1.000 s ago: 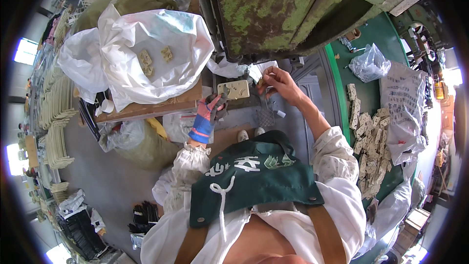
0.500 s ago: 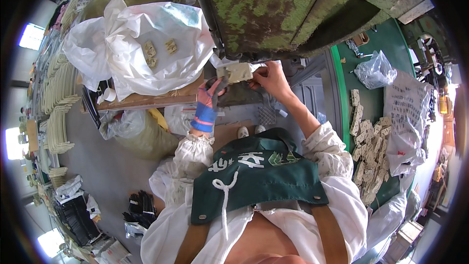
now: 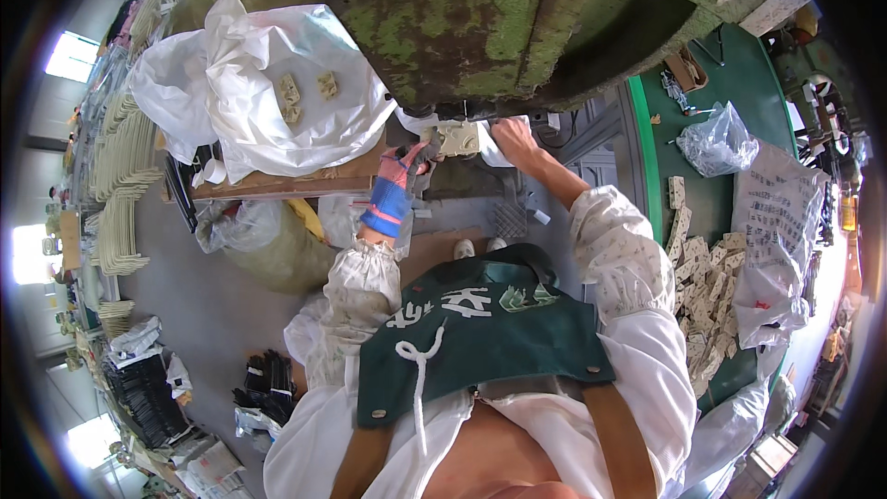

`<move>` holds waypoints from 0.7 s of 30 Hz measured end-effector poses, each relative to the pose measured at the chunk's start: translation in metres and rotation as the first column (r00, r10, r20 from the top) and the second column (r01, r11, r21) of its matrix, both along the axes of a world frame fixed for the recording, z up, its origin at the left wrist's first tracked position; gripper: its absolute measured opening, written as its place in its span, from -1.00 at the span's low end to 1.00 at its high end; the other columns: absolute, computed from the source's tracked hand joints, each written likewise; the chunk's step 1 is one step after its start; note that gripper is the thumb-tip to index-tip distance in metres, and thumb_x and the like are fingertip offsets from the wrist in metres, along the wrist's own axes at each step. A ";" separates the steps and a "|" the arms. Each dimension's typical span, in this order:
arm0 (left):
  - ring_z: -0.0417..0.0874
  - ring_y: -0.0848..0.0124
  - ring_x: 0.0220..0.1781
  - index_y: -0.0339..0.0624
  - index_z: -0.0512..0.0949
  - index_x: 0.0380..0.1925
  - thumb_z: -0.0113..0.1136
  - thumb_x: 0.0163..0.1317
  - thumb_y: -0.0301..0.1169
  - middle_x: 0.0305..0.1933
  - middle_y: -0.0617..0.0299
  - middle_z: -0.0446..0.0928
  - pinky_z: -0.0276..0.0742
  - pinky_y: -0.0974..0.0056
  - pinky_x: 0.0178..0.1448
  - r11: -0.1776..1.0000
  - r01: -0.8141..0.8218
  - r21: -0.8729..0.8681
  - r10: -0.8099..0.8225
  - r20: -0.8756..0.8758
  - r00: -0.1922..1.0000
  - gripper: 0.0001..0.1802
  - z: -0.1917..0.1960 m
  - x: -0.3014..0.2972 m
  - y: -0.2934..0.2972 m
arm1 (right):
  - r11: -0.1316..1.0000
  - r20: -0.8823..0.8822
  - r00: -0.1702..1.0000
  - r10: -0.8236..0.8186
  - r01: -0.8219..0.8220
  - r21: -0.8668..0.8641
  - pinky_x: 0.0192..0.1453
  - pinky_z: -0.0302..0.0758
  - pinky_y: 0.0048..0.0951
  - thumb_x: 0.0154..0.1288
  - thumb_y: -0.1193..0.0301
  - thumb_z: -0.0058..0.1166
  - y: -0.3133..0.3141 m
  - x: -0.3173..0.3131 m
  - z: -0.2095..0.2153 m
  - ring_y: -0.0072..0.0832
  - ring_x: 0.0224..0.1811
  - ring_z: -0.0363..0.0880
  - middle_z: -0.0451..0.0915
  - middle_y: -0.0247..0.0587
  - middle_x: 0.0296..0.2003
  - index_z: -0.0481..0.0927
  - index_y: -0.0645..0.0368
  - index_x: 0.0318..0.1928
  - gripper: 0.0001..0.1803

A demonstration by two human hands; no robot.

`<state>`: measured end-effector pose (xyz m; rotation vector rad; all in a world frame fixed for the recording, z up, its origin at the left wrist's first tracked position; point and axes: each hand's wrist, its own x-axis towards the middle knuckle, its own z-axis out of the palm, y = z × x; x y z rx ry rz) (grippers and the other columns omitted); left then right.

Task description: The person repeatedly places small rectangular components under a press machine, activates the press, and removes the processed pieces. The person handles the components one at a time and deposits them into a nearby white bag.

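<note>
My left hand, in a pink and blue work glove with dark fingertips, grips the left end of a cream rectangular block with raised shapes on its face. The block sits just below the lower edge of a green, worn machine head. My bare right hand is closed at the block's right side, beside a white sheet-like piece. What its fingers hold, if anything, is hidden.
A white plastic bag with a few cream pieces lies open at the left on a wooden board. Cream blocks are heaped on the green table at the right, near a clear bag. A foot pedal is below.
My right hand has moved up and slightly right, its fingers now folded in. The block in my left hand shows more of its face. The view has shifted, so the machine fills more of it.
</note>
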<state>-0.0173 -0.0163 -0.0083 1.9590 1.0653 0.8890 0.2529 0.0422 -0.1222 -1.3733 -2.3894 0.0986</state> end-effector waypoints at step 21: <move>0.54 0.29 -0.45 -0.16 0.53 -0.09 0.07 0.09 -0.52 -0.42 0.10 0.53 0.44 0.31 -0.28 0.999 -0.024 -0.022 0.026 0.075 0.997 -0.67 -0.011 -0.002 -0.005 | 0.766 -0.809 0.115 -0.577 -0.270 -0.584 -0.18 0.51 -0.58 0.07 0.69 0.05 -0.032 0.020 0.051 -0.60 -0.33 0.57 0.63 -0.22 -0.36 0.61 0.41 -0.23 -0.79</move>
